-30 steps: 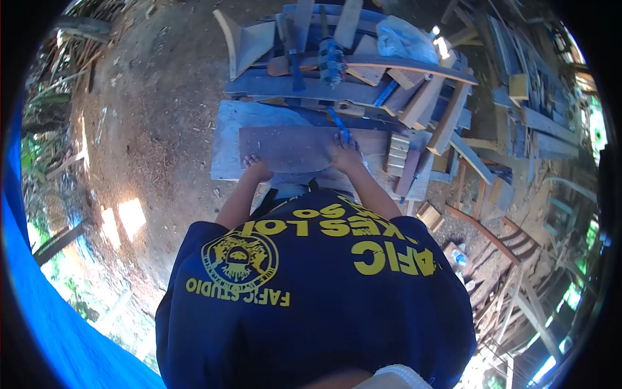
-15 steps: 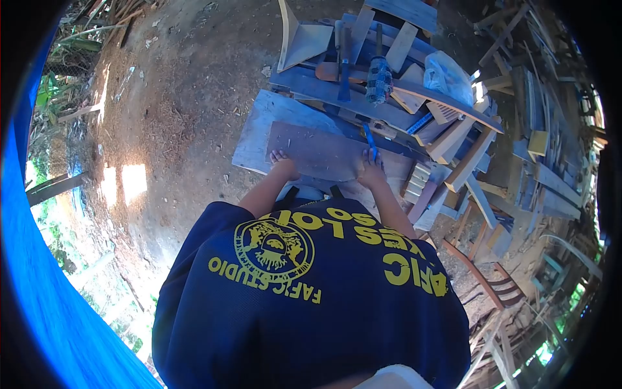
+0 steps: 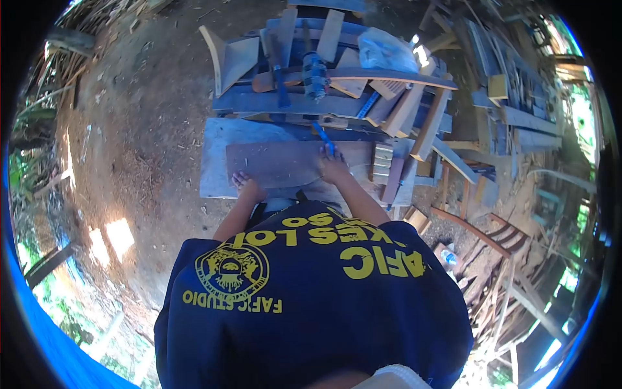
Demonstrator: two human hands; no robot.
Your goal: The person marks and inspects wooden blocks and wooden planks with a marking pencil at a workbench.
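A thin brown board point(image 3: 278, 161) with a curved near edge lies on a larger pale board point(image 3: 215, 152) in front of me. My left hand point(image 3: 249, 187) rests on its near left corner, fingers spread over the surface. At the near right end is my right hand point(image 3: 333, 167), its fingers closed around the lower end of a slim blue tool point(image 3: 322, 135). That tool points away from me, and its exact kind cannot be made out. Shavings or chips lie scattered on the brown board.
Beyond lie a tool with a blue handle point(image 3: 283, 96), a bluish cylindrical item point(image 3: 315, 74), a long curved wooden piece point(image 3: 402, 76) and a plastic bag point(image 3: 387, 50). Wood blocks point(image 3: 381, 162) stand at right. A chair-like wooden frame point(image 3: 483, 233) and stacked lumber point(image 3: 528, 120) are farther right.
The camera view has turned to the right, so the bench and hands appear farther left. Both hands stay at nearly the same places on the brown board.
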